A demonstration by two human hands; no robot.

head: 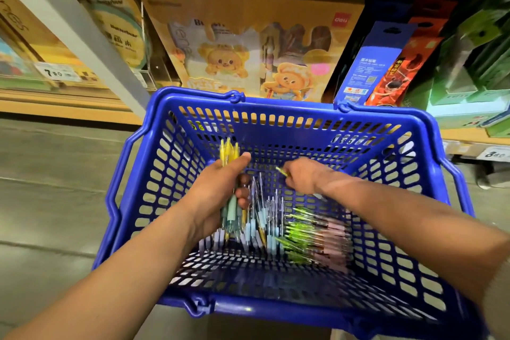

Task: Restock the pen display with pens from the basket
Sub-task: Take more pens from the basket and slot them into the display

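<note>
Shelf (69, 110): seen across the top of the frame, stocked with boxed stationery.
Basket (289, 107): blue, placed at centre, below the shelf.
Loose pens (276, 226): laid on the basket floor, centre to lower right.
Left grip (218, 190): closed round a bundle of pens (229, 150), held upright left of centre.
Right grip (300, 176): curled round one yellowish pen (282, 172), blurred, right of centre.

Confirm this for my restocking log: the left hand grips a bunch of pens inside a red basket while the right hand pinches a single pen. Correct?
Not quite. The basket is blue, not red, as the head view shows. The rest stands: the left hand grips a bunch of pens inside it while the right hand pinches a single pen.
</note>
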